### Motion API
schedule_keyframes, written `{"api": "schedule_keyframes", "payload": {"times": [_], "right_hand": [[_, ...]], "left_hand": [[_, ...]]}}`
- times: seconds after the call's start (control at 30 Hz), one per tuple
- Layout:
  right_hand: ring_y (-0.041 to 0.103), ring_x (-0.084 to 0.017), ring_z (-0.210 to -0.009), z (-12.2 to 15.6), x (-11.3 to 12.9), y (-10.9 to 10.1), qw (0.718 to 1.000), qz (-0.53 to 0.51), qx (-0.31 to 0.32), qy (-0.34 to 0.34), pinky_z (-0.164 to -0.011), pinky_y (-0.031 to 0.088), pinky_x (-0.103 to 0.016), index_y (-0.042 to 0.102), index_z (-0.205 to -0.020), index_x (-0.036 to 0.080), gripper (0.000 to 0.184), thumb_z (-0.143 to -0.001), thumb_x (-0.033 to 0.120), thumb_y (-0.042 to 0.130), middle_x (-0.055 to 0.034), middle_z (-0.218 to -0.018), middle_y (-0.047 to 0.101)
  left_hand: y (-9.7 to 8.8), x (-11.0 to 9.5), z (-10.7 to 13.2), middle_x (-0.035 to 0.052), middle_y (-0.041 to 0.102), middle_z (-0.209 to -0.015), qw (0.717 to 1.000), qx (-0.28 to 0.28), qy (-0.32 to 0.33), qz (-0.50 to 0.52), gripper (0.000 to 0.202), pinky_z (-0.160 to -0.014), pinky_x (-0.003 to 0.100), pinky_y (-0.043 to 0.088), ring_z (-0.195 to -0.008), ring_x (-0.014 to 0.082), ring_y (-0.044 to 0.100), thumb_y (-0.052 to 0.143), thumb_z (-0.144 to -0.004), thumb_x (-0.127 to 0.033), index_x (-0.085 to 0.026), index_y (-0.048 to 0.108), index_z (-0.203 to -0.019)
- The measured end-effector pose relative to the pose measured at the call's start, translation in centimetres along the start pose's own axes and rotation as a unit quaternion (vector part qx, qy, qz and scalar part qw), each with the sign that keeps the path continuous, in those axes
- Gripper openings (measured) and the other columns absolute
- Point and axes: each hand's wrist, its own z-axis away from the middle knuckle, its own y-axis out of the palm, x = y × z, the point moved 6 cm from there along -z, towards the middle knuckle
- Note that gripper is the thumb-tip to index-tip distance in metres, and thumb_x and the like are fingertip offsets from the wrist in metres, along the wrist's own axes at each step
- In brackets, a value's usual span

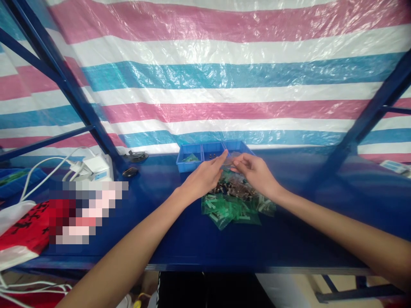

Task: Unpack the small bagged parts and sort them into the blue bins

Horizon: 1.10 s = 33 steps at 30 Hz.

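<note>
My left hand and my right hand meet over a pile of small packets. The fingers of the right hand are bent into a pinch on a small clear plastic bag. My left hand's fingers lie together, pointing at the bag; its thumb is mostly hidden, and it seems to pinch the bag's other side. Below the hands lie green plastic packets with pale strips inside, and a heap of small brown-silver metal parts. A blue divided tray stands just behind, with a green packet in its left compartment and a few small pieces in the middle.
On the left are a white power strip with plugs and cables, a dark mouse-like object and a red bag. Blue frame posts flank the blue table. A striped sheet hangs behind.
</note>
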Motion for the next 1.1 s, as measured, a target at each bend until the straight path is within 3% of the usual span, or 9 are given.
{"api": "schedule_keyframes", "payload": {"times": [0.1, 0.23, 0.37, 0.47, 0.63, 0.8, 0.93, 1.1], "right_hand": [[0.072, -0.023, -0.083, 0.0, 0.0, 0.0, 1.000, -0.007, 0.003, 0.004, -0.093, 0.059, -0.044, 0.061, -0.087, 0.021, 0.032, -0.090, 0.053, 0.065, -0.0021, -0.074, 0.067], [0.073, -0.024, -0.080, 0.2, 0.3, 0.0, 1.000, 0.009, 0.007, 0.004, -0.091, 0.057, -0.044, 0.060, -0.090, 0.022, 0.029, -0.093, 0.051, 0.061, -0.0013, -0.071, 0.068], [0.075, -0.027, -0.075, 0.4, 0.5, 0.1, 0.999, 0.023, 0.009, 0.022, -0.079, 0.058, -0.043, 0.058, -0.092, 0.024, 0.028, -0.094, 0.052, 0.059, -0.0021, -0.067, 0.072], [0.077, -0.028, -0.078, 0.4, 0.8, 0.3, 1.000, 0.012, 0.020, 0.021, -0.082, 0.057, -0.043, 0.060, -0.090, 0.024, 0.027, -0.093, 0.051, 0.060, -0.0039, -0.072, 0.075], [0.076, -0.027, -0.077, 0.4, 1.3, 0.2, 0.998, 0.061, 0.015, 0.002, -0.083, 0.056, -0.040, 0.068, -0.086, 0.021, 0.028, -0.092, 0.047, 0.060, -0.0036, -0.072, 0.076], [0.076, -0.026, -0.081, 0.7, 1.6, -0.1, 0.998, 0.060, -0.015, -0.022, -0.082, 0.056, -0.038, 0.070, -0.101, 0.020, 0.030, -0.094, 0.046, 0.059, -0.0040, -0.077, 0.078], [0.075, -0.028, -0.088, 0.8, 1.6, -0.3, 0.996, 0.085, -0.031, -0.023, -0.081, 0.056, -0.039, 0.067, -0.117, 0.018, 0.035, -0.095, 0.044, 0.058, -0.0063, -0.081, 0.079], [0.072, -0.026, -0.096, 0.6, 1.9, -0.1, 0.993, 0.099, -0.012, -0.068, -0.082, 0.055, -0.037, 0.071, -0.112, 0.021, 0.034, -0.100, 0.046, 0.051, -0.0079, -0.102, 0.078]], "left_hand": [[-0.2, -0.5, -0.1, 0.0169, 0.062, -0.138, 1.000, 0.019, -0.004, -0.024, 0.079, -0.089, 0.041, 0.059, -0.116, 0.0258, 0.067, 0.045, -0.098, -0.007, -0.024, 0.005, -0.164], [-1.0, -1.6, -0.2, 0.0153, 0.051, -0.148, 0.997, -0.008, 0.035, -0.070, 0.071, -0.104, 0.045, 0.052, -0.136, 0.0266, 0.053, 0.045, -0.094, -0.001, -0.025, 0.026, -0.158], [-1.2, -1.4, -0.2, 0.0150, 0.053, -0.142, 0.993, -0.033, 0.028, -0.109, 0.046, -0.088, 0.040, 0.058, -0.117, 0.0243, 0.064, 0.047, -0.097, -0.007, -0.022, 0.049, -0.140], [-1.2, -1.2, -0.2, 0.0146, 0.057, -0.139, 0.991, -0.048, 0.030, -0.118, 0.031, -0.090, 0.042, 0.057, -0.112, 0.0239, 0.067, 0.047, -0.100, -0.013, -0.019, 0.057, -0.129], [-1.1, -1.1, -0.1, 0.0149, 0.056, -0.143, 0.993, -0.046, 0.046, -0.094, 0.028, -0.099, 0.046, 0.054, -0.125, 0.0261, 0.062, 0.051, -0.100, -0.015, -0.019, 0.058, -0.126], [-1.0, -1.1, -0.1, 0.0173, 0.049, -0.147, 0.997, -0.022, 0.042, -0.060, 0.043, -0.087, 0.039, 0.059, -0.109, 0.0229, 0.068, 0.051, -0.095, -0.008, -0.018, 0.051, -0.137], [-1.2, -1.2, -0.2, 0.0144, 0.059, -0.130, 0.997, -0.055, 0.039, -0.036, 0.034, -0.087, 0.037, 0.058, -0.108, 0.0217, 0.067, 0.046, -0.099, -0.010, -0.016, 0.057, -0.130], [-1.6, -0.6, -0.3, 0.0087, 0.071, -0.108, 0.996, -0.092, 0.000, 0.019, 0.024, -0.085, 0.035, 0.057, -0.098, 0.0193, 0.069, 0.047, -0.103, -0.017, -0.017, 0.064, -0.121]]}}
